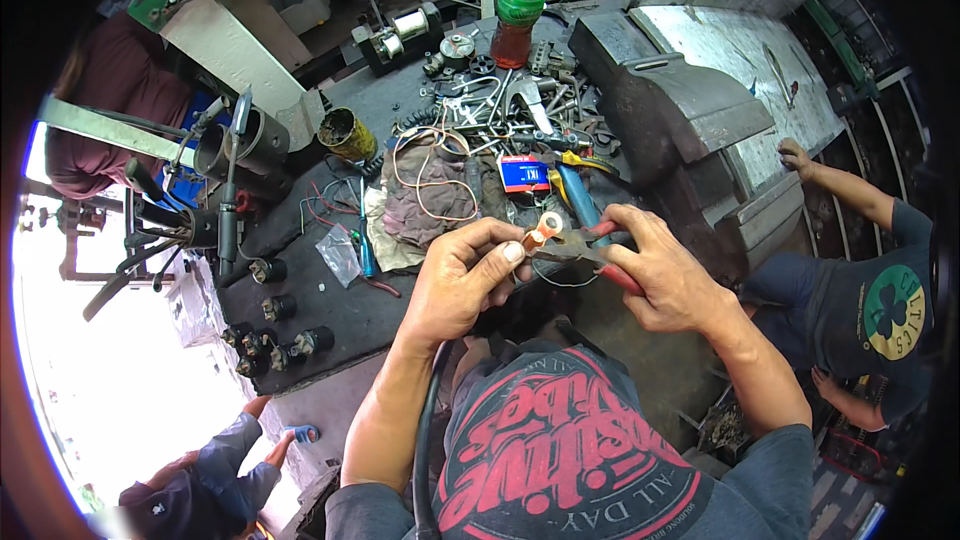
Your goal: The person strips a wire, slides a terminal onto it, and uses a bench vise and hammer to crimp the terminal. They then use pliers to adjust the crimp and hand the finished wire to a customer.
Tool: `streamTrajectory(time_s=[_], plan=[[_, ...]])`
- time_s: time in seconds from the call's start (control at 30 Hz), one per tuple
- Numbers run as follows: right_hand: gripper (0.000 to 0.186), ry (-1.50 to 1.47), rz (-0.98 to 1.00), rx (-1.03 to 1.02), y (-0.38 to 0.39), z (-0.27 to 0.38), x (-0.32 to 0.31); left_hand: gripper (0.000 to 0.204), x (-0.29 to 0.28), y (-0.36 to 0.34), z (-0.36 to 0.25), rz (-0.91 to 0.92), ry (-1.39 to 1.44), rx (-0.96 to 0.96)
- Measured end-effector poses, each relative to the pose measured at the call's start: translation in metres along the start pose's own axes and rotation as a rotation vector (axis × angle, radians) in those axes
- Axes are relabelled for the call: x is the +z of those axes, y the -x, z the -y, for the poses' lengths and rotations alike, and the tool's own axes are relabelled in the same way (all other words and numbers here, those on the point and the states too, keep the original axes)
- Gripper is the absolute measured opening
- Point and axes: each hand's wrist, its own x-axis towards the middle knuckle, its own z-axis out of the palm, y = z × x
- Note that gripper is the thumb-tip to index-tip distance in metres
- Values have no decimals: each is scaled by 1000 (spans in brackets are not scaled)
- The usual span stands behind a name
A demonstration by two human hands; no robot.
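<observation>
My left hand (465,275) pinches a copper ring-ended cable lug (544,230) between thumb and fingers. Red-handled pliers (622,278) are in my right hand (665,275), with their metal jaws beside the lug; whether they touch it I cannot tell. A thick black cable (428,440) rises over my front and passes behind my left wrist; its upper end is hidden. Just beyond my hands lie a blue and red small box (525,173) and a tool with blue and yellow parts (577,195).
The dark workbench (345,340) carries a rag (430,195), a screwdriver (366,255), a rusty can (347,135), small black cylindrical parts (278,307) and heaped wrenches. A green-capped bottle (518,10) stands farther back. At right, a person (850,280) rests a hand on a metal machine (745,70).
</observation>
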Motion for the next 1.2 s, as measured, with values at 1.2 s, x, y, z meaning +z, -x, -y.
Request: streamTrajectory(time_s=[1.2], plan=[[53,-83,-475,465,-126,7,195,17,-67,-29,-31,-65,-201,235]])
